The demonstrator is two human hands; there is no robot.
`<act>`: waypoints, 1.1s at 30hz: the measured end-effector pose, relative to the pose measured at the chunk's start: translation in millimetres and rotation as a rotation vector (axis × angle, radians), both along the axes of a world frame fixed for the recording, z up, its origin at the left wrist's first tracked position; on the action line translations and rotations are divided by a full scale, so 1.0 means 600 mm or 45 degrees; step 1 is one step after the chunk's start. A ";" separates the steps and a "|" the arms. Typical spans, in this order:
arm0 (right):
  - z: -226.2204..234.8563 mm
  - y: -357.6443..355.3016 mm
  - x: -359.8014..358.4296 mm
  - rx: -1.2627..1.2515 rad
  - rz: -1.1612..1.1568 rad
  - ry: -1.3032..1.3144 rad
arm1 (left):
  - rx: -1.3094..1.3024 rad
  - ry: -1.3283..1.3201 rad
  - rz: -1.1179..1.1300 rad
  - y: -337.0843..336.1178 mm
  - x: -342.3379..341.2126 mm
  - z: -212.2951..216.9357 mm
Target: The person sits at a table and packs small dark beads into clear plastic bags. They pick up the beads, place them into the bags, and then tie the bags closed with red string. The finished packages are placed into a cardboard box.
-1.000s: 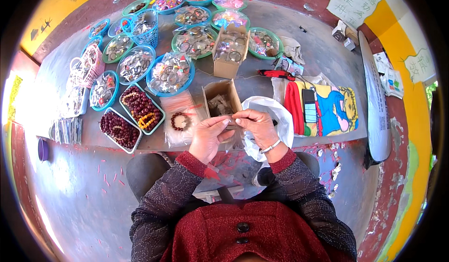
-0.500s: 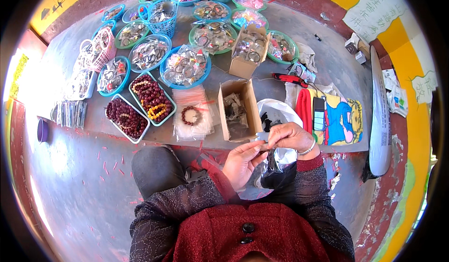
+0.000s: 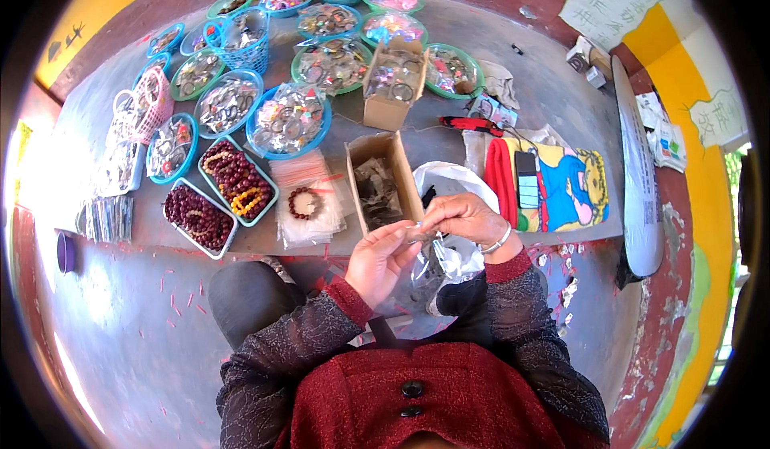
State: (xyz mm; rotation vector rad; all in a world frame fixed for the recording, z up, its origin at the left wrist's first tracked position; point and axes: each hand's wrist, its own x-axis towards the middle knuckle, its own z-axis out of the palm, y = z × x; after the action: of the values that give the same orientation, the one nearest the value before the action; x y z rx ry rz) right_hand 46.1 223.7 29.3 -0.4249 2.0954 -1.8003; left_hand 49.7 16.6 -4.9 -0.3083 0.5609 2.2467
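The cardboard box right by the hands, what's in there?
Inside the nearer cardboard box, you can see a crumpled heap of greyish plastic packets. Whatever lies underneath them is covered.

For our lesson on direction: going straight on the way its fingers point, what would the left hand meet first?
Most likely the small item that seems pinched at its fingertips, too unclear to name, then the right hand. Depth there is hard to judge.
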 end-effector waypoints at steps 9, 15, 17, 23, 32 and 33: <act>-0.002 -0.009 0.002 -0.080 -0.098 0.059 | -0.037 0.152 0.024 0.000 -0.015 0.003; -0.009 -0.014 -0.001 0.004 -0.170 0.137 | 0.002 0.191 0.047 -0.003 -0.023 0.008; -0.003 -0.020 0.000 0.033 -0.183 0.141 | -0.103 0.205 0.049 0.002 -0.022 0.002; -0.015 -0.024 0.001 -0.050 -0.266 0.101 | -0.212 0.210 0.097 0.002 -0.021 -0.012; -0.018 -0.033 -0.004 -0.135 -0.392 -0.207 | -0.364 0.392 0.154 0.004 -0.021 -0.004; -0.016 -0.038 -0.004 -0.100 -0.369 -0.206 | -0.385 0.423 0.151 0.004 -0.021 -0.003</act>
State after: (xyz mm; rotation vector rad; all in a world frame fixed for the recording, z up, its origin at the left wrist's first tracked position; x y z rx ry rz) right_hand 43.6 201.2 19.8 0.0095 2.0623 -2.0058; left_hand 37.3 19.0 -6.8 -0.1184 1.0886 2.3414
